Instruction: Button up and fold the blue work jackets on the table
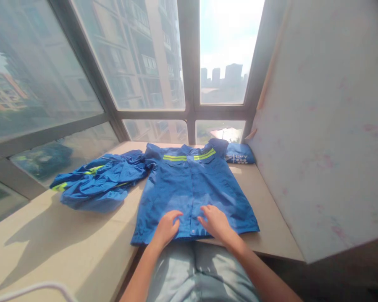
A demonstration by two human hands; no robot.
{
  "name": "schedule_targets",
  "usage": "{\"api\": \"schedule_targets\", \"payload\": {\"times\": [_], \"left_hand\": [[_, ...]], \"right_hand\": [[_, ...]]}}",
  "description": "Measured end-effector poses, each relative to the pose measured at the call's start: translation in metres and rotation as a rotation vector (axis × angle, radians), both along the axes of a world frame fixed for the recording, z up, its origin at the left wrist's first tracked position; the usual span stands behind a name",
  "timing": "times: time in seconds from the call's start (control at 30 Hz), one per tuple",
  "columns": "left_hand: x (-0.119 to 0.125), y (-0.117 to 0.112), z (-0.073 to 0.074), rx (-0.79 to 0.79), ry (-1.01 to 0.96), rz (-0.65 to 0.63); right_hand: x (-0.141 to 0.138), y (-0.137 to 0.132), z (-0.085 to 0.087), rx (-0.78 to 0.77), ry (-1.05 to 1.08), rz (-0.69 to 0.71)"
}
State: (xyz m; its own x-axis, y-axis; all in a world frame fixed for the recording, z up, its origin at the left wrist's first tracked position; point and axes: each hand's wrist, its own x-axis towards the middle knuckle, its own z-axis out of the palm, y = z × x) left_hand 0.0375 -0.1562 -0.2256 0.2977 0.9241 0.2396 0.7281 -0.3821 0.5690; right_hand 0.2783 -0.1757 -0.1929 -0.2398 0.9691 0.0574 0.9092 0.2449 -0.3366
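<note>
A blue jacket [173,188] with yellow-green reflective strips across the chest lies spread front side up, its collar toward the window and its hem toward me. No sleeves show stretched out at its sides. My left hand [168,226] is over the lower front, left of the centre placket, with fingers slightly curved and apart. On the other side of the placket, my right hand [214,221] has its fingers loosely spread near the hem, above a snap button. Neither hand holds anything. Whether the fingertips press on the cloth I cannot tell.
A crumpled blue garment [97,184] with yellow-green strips lies on the left of the pale sill [63,251]. A folded blue bundle with white print [241,154] sits at the back right. Windows enclose the far side; a patterned wall [327,147] bounds the right. A white cable [47,285] shows at lower left.
</note>
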Motion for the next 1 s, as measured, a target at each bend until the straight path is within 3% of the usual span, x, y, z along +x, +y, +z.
{"api": "schedule_targets", "payload": {"times": [0.07, 0.17, 0.27, 0.33, 0.43, 0.5, 0.63, 0.77, 0.87, 1.0], "left_hand": [[0.022, 0.010, -0.011, -0.025, 0.001, -0.022], [0.031, 0.015, -0.034, 0.026, -0.001, 0.002], [0.024, 0.011, -0.053, 0.097, 0.016, 0.014], [0.019, 0.007, -0.058, 0.118, 0.026, -0.013], [0.019, 0.003, -0.054, 0.121, 0.024, -0.025], [0.022, 0.003, -0.049, 0.116, 0.019, -0.016], [0.027, 0.003, -0.037, 0.080, 0.048, -0.017], [0.031, 0.003, -0.023, 0.030, 0.132, -0.039], [0.037, 0.000, -0.012, 0.025, 0.168, -0.057], [0.045, -0.015, -0.007, 0.022, 0.167, -0.056]], "right_hand": [[-0.033, 0.020, 0.000, -0.042, -0.029, -0.071], [-0.062, 0.049, -0.004, -0.108, -0.043, -0.128], [-0.065, 0.067, -0.009, -0.156, -0.025, -0.150], [-0.057, 0.072, -0.011, -0.170, -0.003, -0.169], [-0.042, 0.071, -0.013, -0.157, 0.051, -0.237], [-0.036, 0.064, -0.015, -0.064, 0.200, -0.297], [-0.034, 0.048, -0.026, 0.104, 0.479, -0.264], [-0.034, 0.045, -0.035, -0.034, 0.348, -0.151], [-0.034, 0.052, -0.033, 0.000, 0.333, -0.048], [-0.034, 0.058, -0.029, 0.047, 0.416, -0.097]]}}
